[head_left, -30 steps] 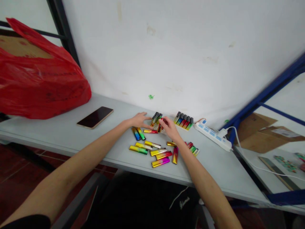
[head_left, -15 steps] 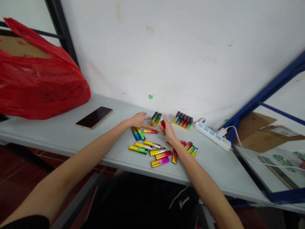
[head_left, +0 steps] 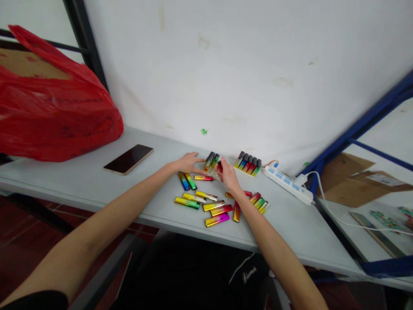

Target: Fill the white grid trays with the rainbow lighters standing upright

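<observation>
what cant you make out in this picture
- Lighter in the right hand: mostly hidden by the fingers, head view.
- Red bag: its left side is cut off by the head view's edge; plastic hides most of what's inside.
- Label print: too small, head view.
- Colourful bits at far right: too small and blurred, head view.

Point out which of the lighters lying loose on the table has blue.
The blue-and-yellow lighter, just left of a green-and-yellow one; no other loose lighter shows blue.
</observation>
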Demonstrator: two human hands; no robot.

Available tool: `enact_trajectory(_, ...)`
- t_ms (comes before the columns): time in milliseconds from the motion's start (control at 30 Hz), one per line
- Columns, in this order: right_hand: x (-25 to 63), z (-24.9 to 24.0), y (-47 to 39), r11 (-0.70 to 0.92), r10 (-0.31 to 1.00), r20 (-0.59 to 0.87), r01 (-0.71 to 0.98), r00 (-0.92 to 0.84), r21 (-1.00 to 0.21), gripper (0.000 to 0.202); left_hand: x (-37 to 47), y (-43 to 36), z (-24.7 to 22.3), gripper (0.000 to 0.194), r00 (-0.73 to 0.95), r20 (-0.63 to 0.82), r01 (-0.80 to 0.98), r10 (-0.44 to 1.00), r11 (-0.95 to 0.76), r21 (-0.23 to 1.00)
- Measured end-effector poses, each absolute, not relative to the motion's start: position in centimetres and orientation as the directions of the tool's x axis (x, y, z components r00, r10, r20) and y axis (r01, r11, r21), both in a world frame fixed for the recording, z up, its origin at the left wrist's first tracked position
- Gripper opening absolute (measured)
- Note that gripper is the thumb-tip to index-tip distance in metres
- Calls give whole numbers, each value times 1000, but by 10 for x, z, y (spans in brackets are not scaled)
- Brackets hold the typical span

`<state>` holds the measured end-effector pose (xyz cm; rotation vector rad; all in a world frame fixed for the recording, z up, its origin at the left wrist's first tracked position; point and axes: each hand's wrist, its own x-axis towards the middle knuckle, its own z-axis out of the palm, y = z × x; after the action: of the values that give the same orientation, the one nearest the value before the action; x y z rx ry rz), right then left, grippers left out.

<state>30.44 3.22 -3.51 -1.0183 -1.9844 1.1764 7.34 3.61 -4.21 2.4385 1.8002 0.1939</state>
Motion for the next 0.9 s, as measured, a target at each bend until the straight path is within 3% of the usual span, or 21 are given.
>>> enact_trajectory(133, 310, -33, 32, 621, 780, 480, 397, -402, -676, 64, 73, 37, -43, 89, 294, 47, 942, 955, -297, 153)
enact_trajectory(233, 313, -31, 35, 737, 672, 606, 466, -427, -489, 48, 73, 37, -44, 90, 291, 50, 943, 956, -295, 152)
enact_trajectory(367, 318, -29, 38, 747, 651, 611, 527, -451, -406, 37, 73, 37, -43, 90, 293, 51, 940, 955, -297, 166)
enact_trajectory(567, 318, -30, 39, 682, 726, 551, 538, -412, -495, 35, 73, 36, -42, 91, 294, 40, 939, 955, -296, 177)
enact_trajectory(700, 316, -35, 44, 677, 736, 459, 539, -498, -501, 28, 74, 35, -41, 89, 291, 40, 939, 956, -293, 179)
enact_trajectory(900, 312, -35, 50, 693, 692, 476, 684, -542, -229, 32, 76, 35, -40, 86, 293, 32, 943, 956, -294, 157)
